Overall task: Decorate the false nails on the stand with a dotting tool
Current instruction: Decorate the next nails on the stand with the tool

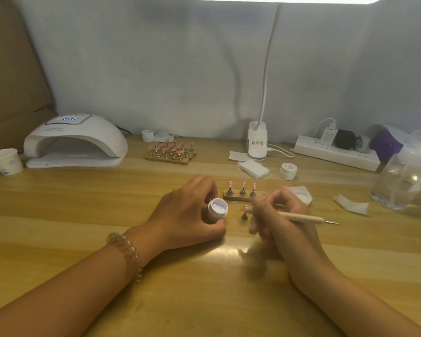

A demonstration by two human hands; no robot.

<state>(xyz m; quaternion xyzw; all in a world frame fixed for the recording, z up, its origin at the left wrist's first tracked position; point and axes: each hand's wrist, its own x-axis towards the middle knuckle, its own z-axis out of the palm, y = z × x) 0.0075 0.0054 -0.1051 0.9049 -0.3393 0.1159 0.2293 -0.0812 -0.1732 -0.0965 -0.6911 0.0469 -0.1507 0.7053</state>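
Left hand (187,212) gripped an open gel pot (216,209); right hand (280,215) pinched the dotting tool (301,217) near the nail stand (241,197) on the bench (204,288)

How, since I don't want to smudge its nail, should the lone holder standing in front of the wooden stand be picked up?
Probably pinch the lone holder by its metal cone base, low down, coming from the near side: the pink nail sits on top, and the wooden stand lies just behind.
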